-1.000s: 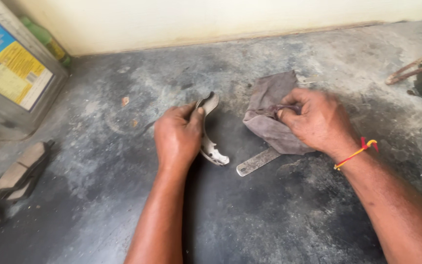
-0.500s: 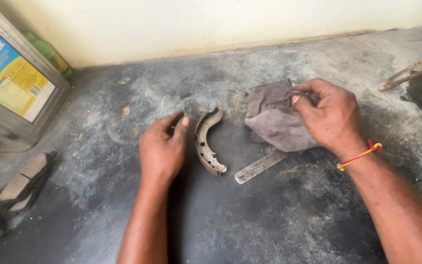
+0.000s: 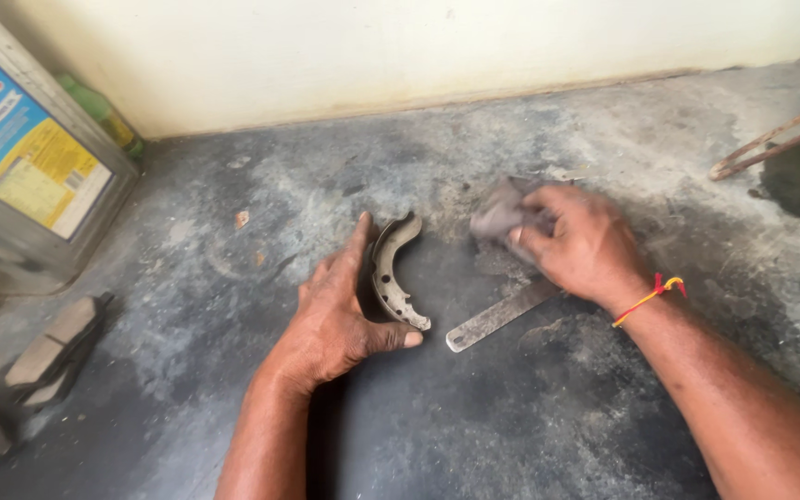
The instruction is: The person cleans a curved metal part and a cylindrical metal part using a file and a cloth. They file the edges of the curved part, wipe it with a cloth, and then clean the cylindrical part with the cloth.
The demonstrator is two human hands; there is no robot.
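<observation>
Standing at the far left, a square metal tin (image 3: 25, 176) shows only its labelled side, its contents hidden, with a green bottle (image 3: 104, 116) behind it. The curved brake shoe (image 3: 391, 268) lies on the dark floor (image 3: 511, 407), long axis running away from the person, bowed toward the open left hand (image 3: 335, 319) pressed flat beside it. The right hand (image 3: 576, 245) is closed, bunching a grey rag (image 3: 502, 218) above a flat metal strip (image 3: 502, 315).

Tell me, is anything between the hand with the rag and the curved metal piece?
Nothing visible stands between them. The right hand, bunched around the grey rag, is apart from the curved brake shoe, with only bare floor between. The flat metal strip lies lower, off that path. The left hand rests against the shoe's other side.
</observation>
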